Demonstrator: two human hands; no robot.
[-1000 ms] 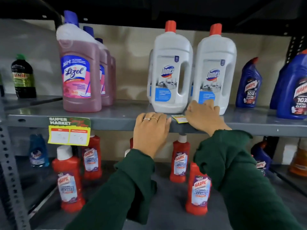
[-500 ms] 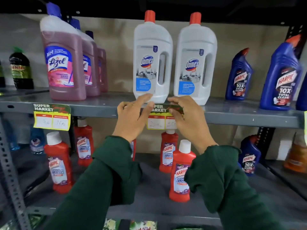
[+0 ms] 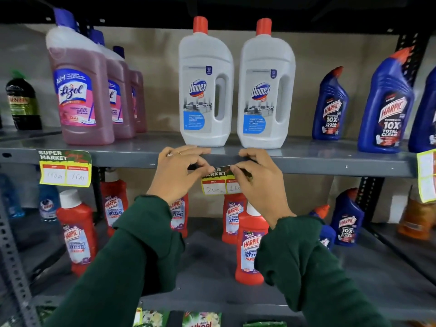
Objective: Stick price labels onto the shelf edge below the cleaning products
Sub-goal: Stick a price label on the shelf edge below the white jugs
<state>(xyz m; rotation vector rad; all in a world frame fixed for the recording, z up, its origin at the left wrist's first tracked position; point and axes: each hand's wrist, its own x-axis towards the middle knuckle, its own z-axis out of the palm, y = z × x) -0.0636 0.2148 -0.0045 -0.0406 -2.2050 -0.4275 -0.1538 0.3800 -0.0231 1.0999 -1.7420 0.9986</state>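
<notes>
One label point(image 3: 64, 167) already stuck under the Lizol bottles point(image 3: 80, 90); both hands, left hand point(image 3: 175, 172) and right hand point(image 3: 257, 182), pinch second label point(image 3: 215, 181) against shelf edge point(image 3: 330, 165) below Domex bottles point(image 3: 205, 90), Harpic section apparently unlabelled.

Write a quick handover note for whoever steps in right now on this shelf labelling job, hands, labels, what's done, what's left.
Left hand and right hand: both pinch the top of the second price label against the shelf edge, below the Domex bottles.
Done: first price label is stuck under the Lizol bottles.
Left: press the second label flat and let go. Nothing labelled yet under the blue Harpic bottles; a further yellow label shows at the far right, cut off.
</notes>
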